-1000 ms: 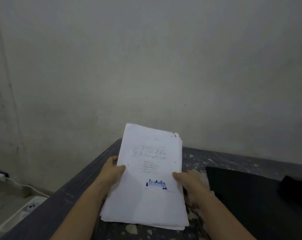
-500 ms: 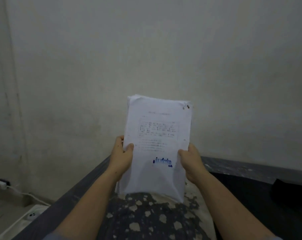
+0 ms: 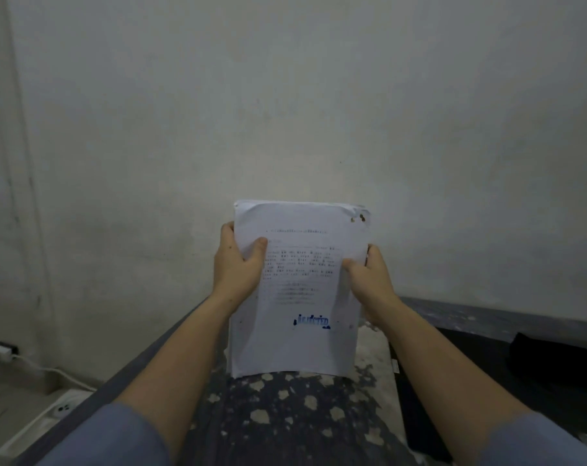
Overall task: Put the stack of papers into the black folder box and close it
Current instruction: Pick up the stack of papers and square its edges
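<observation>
Left hand (image 3: 235, 264) and right hand (image 3: 369, 280) pinch the upright stack of papers (image 3: 298, 344); keep edges squared before moving right toward what may be the black folder box (image 3: 453, 364).

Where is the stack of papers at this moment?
In the head view, the stack of papers stands upright at centre, held between the left hand and right hand, above the table.

**Bare wall, mottled table**

A plain, off-white wall (image 3: 285, 95) fills the background, dim and faintly stained. Below it stands a dark table (image 3: 285, 415) — its top mottled with pale patches. At lower left, a white cable (image 3: 60, 373) trails across the floor.
</observation>
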